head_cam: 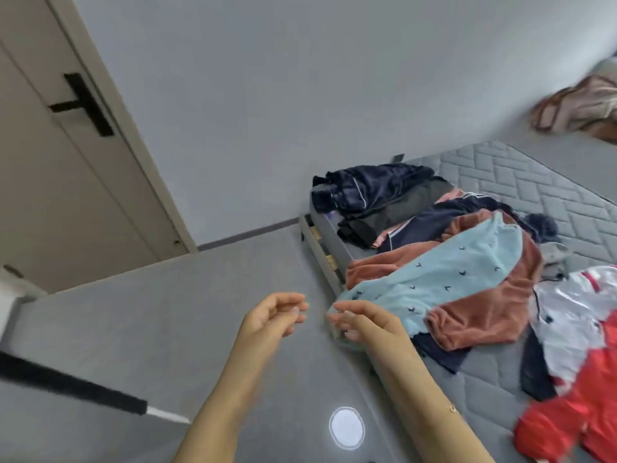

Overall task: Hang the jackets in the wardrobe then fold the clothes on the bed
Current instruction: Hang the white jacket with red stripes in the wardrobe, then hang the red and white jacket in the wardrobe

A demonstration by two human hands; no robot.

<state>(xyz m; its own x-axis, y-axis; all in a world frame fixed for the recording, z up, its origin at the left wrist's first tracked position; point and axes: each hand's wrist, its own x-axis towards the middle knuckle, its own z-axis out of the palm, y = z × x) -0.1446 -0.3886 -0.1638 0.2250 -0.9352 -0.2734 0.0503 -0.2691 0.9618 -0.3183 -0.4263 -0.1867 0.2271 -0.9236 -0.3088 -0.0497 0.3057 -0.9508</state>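
A heap of clothes lies along the near edge of the grey quilted mattress [521, 182]. On top is a light blue fleece garment [444, 279] with small dark marks, over a rust-brown one [480, 315]. A dark navy jacket [370, 187] lies at the far end, and a red and white jacket [581, 372] at the right. My left hand [277, 314] hovers over the floor, fingers loosely curled and empty. My right hand [364, 320] is at the blue garment's near corner, fingers apart; whether it touches the cloth is unclear.
A beige door [50, 182] with a black handle [83, 103] stands at the left. Grey floor [173, 312] stretches in front of the bed, with a round bright spot [346, 427] and a dark strip [66, 384] on it. A striped bundle [581, 105] lies at the far right.
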